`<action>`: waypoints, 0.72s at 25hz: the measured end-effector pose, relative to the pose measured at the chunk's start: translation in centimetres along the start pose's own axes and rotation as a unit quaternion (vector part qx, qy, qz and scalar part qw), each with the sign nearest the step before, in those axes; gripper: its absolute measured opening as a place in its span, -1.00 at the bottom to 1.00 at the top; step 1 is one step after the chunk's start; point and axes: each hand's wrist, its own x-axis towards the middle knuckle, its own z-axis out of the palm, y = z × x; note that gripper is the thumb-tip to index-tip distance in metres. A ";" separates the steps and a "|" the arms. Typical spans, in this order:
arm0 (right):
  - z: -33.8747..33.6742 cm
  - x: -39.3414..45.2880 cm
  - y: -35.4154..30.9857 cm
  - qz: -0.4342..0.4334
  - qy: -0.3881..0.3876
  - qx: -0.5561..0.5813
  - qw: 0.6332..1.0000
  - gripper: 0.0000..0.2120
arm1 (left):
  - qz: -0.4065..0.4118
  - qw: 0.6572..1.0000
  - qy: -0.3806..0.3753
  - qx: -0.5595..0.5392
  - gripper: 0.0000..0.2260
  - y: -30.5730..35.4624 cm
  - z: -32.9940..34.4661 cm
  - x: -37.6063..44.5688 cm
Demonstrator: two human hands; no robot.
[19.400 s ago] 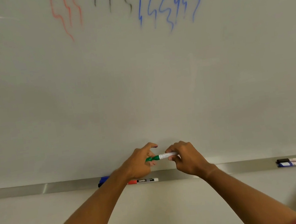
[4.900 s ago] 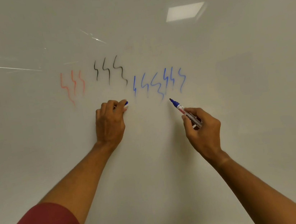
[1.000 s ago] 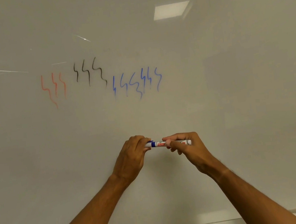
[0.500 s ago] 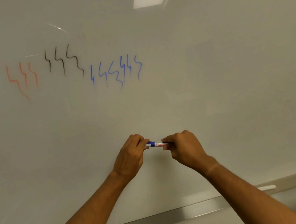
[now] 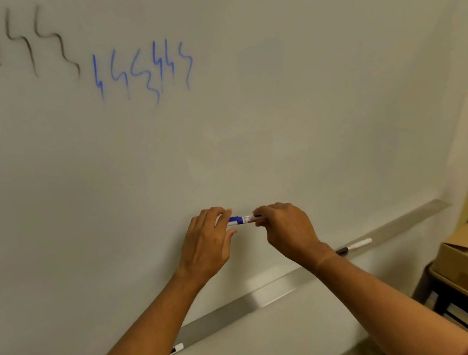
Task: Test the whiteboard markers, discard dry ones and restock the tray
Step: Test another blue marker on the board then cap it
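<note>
We hold the blue marker (image 5: 243, 220) level between our hands: left hand (image 5: 207, 242) pinches its cap end, right hand (image 5: 288, 229) grips the barrel, probably to close it. The tray (image 5: 271, 291) lies below them.

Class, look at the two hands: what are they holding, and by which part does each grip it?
A blue whiteboard marker, held level. The left hand pinches its blue cap end; the right hand grips the white barrel.

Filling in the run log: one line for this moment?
left hand: grips cap end | right hand: grips barrel | blue marker: held level | tray: markers
</note>
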 end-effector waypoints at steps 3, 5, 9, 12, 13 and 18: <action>1.1 -2.9 0.6 0.019 0.021 -0.032 0.999 -0.86 | -0.018 0.999 -0.042 -0.007 -0.43 1.0 1.4 -1.5; 1.7 -5.3 1.2 0.039 0.023 -0.049 0.998 -0.88 | -0.015 0.997 -0.070 -0.028 -0.38 2.2 2.5 -2.9; 1.9 -10.9 2.2 0.095 0.020 -0.098 0.990 -0.84 | -0.007 0.988 -0.133 -0.082 -0.30 5.8 4.8 -5.7; 1.8 -14.6 3.6 0.153 -0.025 -0.114 0.981 -0.82 | 0.009 0.973 -0.200 -0.114 -0.25 8.8 6.5 -7.5; 1.7 -15.7 4.2 0.166 -0.037 -0.117 0.978 -0.83 | 0.015 0.968 -0.218 -0.121 -0.24 9.8 7.0 -8.0; 0.6 -20.5 7.2 0.190 -0.026 -0.130 0.973 -0.83 | 0.030 0.954 -0.277 -0.108 -0.22 15.1 9.3 -9.3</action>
